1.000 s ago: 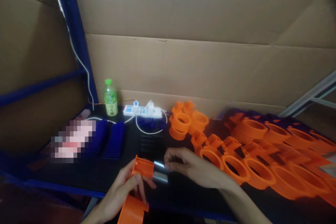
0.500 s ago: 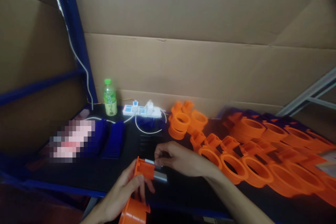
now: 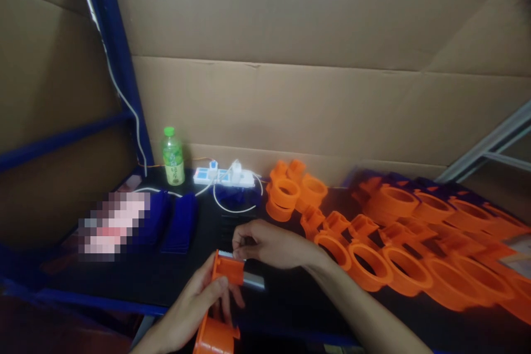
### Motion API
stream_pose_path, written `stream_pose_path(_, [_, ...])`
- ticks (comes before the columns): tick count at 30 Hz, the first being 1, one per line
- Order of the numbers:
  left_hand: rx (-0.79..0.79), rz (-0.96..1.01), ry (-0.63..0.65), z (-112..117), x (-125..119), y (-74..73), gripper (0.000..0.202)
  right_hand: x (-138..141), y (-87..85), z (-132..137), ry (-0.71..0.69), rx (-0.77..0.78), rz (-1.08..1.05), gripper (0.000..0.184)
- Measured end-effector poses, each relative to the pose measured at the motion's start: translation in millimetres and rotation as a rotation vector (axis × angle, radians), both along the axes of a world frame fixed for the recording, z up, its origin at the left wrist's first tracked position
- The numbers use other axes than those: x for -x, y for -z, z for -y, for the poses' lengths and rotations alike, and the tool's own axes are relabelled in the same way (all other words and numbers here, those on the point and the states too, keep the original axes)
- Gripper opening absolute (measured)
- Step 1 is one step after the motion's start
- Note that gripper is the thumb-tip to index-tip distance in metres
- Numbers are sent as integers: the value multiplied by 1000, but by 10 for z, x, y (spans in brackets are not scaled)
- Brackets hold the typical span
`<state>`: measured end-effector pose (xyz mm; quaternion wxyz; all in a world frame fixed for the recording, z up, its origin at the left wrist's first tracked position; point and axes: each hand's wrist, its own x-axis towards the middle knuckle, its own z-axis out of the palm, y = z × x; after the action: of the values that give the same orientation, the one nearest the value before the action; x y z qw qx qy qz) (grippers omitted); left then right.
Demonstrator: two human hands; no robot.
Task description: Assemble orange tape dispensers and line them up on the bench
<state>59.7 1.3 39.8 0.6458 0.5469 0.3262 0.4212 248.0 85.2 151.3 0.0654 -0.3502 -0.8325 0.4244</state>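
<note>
My left hand [image 3: 193, 301] is wrapped round an orange plastic tape dispenser [image 3: 230, 271], its round hub low at the frame's bottom edge. A flat pale strip [image 3: 254, 280] sticks out to the right from under the dispenser's head. Along the head's upper edge lies a toothed metal blade [image 3: 224, 254]. The thumb and fingers of my right hand [image 3: 265, 243] pinch this blade at its right end; the fingertips cover part of it.
Rows of orange tape dispensers [image 3: 404, 271] fill the table's right side, with a smaller stack [image 3: 283, 193] behind. Dark blue pieces [image 3: 179, 224] lie left. A power strip [image 3: 224, 176] with white cables and a green-capped bottle [image 3: 173, 157] stand near the cardboard wall [image 3: 290, 99].
My right hand has moved left with the blade, which now sits further along the dispenser's head towards its left end. My left hand keeps its grip almost unmoved.
</note>
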Motion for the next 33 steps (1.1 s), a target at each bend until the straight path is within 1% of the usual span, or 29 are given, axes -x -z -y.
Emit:
stream_pose_path(5, [20, 27, -22, -10, -8, 40, 33, 40, 10, -11, 1, -25, -7, 5])
stream_pose_path(10, [58, 103, -95, -18, -44, -21, 36, 39, -53, 8, 38, -71, -26, 14])
stream_pose_path(11, [75, 119, -114, -21, -47, -35, 35, 29, -78, 18, 68, -113, -22, 17])
stream_pose_path(13, [106, 169, -158, -26, -46, -47, 34, -11, -118, 53, 147, -245, 1, 22])
stream_pose_path(15, [130, 220, -192, -29, -40, -40, 33, -84, -118, 107, 209, -391, 51, 21])
stream_pose_path(17, [148, 248, -209, -27, -37, -33, 33, -188, -54, 168, 218, -490, 135, 15])
stream_pose_path(20, [162, 263, -224, -17, -42, -46, 32, -375, 141, 243, 211, -591, 308, 5])
stream_pose_path(23, [159, 267, -228, -16, -47, -60, 32, -526, 328, 277, 228, -656, 422, 9])
stream_pose_path(25, [153, 267, -223, -23, -48, -54, 34, -565, 381, 281, 243, -670, 421, 9])
stream_pose_path(28, [157, 272, -228, -34, -50, -32, 33, -498, 351, 254, 272, -689, 330, 10])
stream_pose_path(31, [164, 275, -233, -30, -54, -21, 34, -322, 296, 156, 280, -732, 248, 19])
stream_pose_path(33, [157, 277, -233, -16, -57, -34, 36, -199, 297, 58, 258, -746, 227, 26])
